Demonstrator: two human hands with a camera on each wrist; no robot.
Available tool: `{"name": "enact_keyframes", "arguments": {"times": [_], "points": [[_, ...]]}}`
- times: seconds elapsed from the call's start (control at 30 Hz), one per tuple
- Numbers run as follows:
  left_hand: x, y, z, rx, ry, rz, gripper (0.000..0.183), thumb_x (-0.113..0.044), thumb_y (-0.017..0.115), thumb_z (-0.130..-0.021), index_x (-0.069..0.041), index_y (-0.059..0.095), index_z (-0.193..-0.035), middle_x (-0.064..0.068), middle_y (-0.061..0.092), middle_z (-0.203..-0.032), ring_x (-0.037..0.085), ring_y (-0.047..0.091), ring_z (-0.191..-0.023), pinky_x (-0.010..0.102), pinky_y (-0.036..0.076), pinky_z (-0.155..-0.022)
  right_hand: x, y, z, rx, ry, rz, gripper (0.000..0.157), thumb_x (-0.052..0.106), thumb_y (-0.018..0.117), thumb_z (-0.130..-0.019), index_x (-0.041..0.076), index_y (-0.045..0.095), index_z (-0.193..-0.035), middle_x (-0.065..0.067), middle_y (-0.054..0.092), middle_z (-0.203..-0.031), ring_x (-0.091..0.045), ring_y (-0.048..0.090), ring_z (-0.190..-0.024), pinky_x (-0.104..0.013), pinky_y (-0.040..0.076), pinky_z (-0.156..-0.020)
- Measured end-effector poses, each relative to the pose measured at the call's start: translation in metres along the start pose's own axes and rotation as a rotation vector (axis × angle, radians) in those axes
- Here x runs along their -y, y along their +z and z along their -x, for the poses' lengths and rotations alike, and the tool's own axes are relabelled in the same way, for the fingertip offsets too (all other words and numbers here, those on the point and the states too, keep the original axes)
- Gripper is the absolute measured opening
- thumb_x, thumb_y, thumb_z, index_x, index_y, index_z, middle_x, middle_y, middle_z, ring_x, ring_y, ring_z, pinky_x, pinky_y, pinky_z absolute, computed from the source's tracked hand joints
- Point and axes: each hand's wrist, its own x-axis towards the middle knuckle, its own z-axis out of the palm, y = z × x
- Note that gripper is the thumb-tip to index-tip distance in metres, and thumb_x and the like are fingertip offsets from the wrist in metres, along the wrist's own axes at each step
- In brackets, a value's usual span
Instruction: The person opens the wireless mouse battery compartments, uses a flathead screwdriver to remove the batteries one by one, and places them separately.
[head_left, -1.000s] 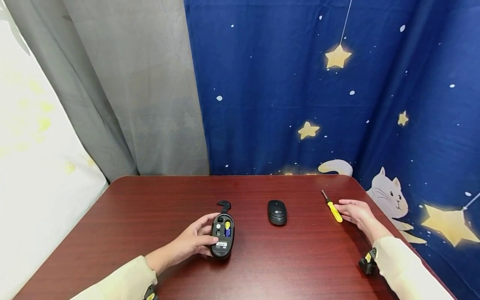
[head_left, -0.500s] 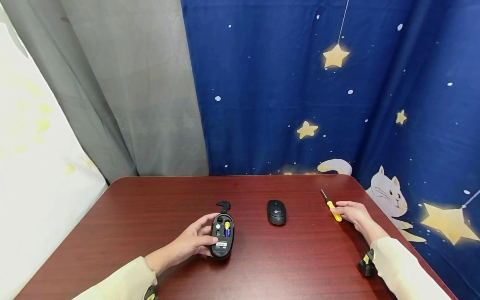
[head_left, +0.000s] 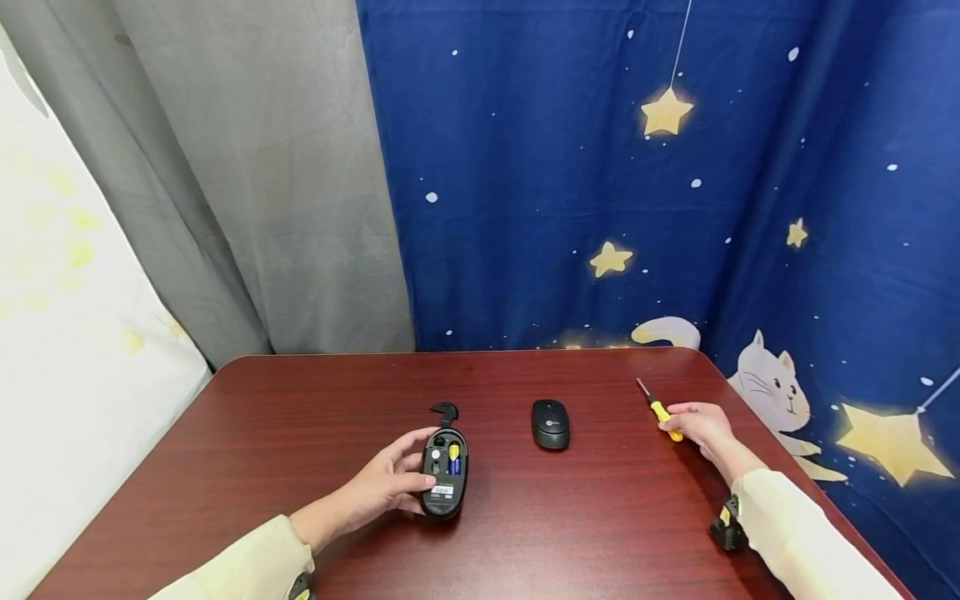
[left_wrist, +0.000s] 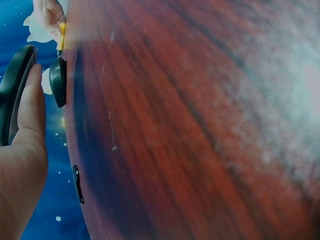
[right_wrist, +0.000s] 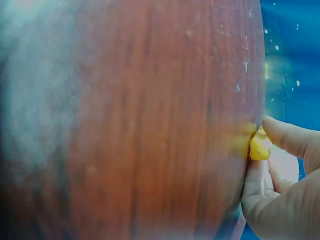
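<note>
My left hand [head_left: 388,477] holds a black computer mouse [head_left: 444,498] with its underside facing up, thumb across the near part of it. Its battery bay lies uncovered, and a blue and yellow battery [head_left: 454,459] sits inside. Just beyond this mouse lies a small black battery cover [head_left: 446,412]. At the right, my right hand [head_left: 701,425] pinches the yellow handle of a screwdriver [head_left: 660,410] between thumb and fingers, its metal shaft pointing away to the far left. In the right wrist view the handle's end [right_wrist: 260,146] shows between thumb and fingertips.
A second black mouse [head_left: 551,424] stands right side up between the two hands. All of this is on a dark red wooden table [head_left: 570,533]. Grey and blue star-patterned curtains [head_left: 525,183] hang behind its far edge.
My right hand has moved left onto the screwdriver handle and now pinches it; before, the fingers were beside it. The left hand and its mouse stay in place. The head view has shifted slightly.
</note>
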Motion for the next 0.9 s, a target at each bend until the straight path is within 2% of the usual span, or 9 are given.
{"name": "enact_keyframes", "arguments": {"times": [0.13, 0.4, 0.63, 0.73, 0.9], "points": [[-0.0002, -0.0006, 0.0001, 0.003, 0.003, -0.003, 0.071, -0.003, 0.062, -0.092, -0.012, 0.024, -0.151, 0.024, 0.056, -0.127, 0.034, 0.065, -0.100, 0.045, 0.057, -0.073, -0.0008, 0.0009, -0.0001, -0.020, -0.006, 0.015, 0.049, 0.008, 0.079, -0.076, -0.012, 0.062, -0.117, -0.026, 0.061, -0.115, -0.029, 0.057, -0.096, -0.025, 0.045, -0.067], [-0.0011, -0.0008, 0.0013, -0.005, -0.004, -0.003, 0.072, -0.002, 0.063, -0.092, -0.013, 0.024, -0.151, 0.024, 0.055, -0.128, 0.035, 0.064, -0.100, 0.046, 0.057, -0.073, -0.0016, -0.0008, 0.0004, -0.027, -0.019, -0.019, 0.045, 0.005, 0.076, -0.076, -0.012, 0.063, -0.115, -0.020, 0.067, -0.105, -0.011, 0.059, -0.075, -0.019, 0.048, -0.060], [-0.0021, -0.0017, 0.0027, -0.009, -0.010, -0.003, 0.073, -0.003, 0.063, -0.091, -0.014, 0.024, -0.152, 0.024, 0.055, -0.129, 0.035, 0.064, -0.101, 0.045, 0.057, -0.073, -0.0035, -0.0026, 0.0001, -0.019, -0.037, -0.107, 0.037, 0.002, 0.072, -0.079, -0.012, 0.065, -0.112, -0.003, 0.067, -0.086, -0.007, 0.057, -0.069, -0.020, 0.050, -0.061], [-0.0027, -0.0019, 0.0034, -0.011, -0.018, -0.001, 0.073, -0.003, 0.064, -0.091, -0.013, 0.024, -0.151, 0.024, 0.054, -0.129, 0.035, 0.064, -0.101, 0.045, 0.057, -0.073, -0.0038, -0.0034, -0.0007, -0.020, -0.053, -0.106, 0.034, 0.005, 0.072, -0.081, -0.010, 0.066, -0.111, -0.004, 0.067, -0.090, -0.006, 0.056, -0.070, -0.019, 0.050, -0.062], [-0.0037, -0.0022, 0.0039, -0.012, -0.021, 0.000, 0.072, -0.003, 0.063, -0.092, -0.013, 0.024, -0.151, 0.024, 0.055, -0.129, 0.034, 0.064, -0.101, 0.043, 0.057, -0.073, -0.0004, -0.0040, -0.0016, -0.019, -0.108, -0.041, 0.042, 0.014, 0.069, -0.087, -0.009, 0.062, -0.121, -0.020, 0.063, -0.116, -0.009, 0.056, -0.081, -0.018, 0.049, -0.066]]}}
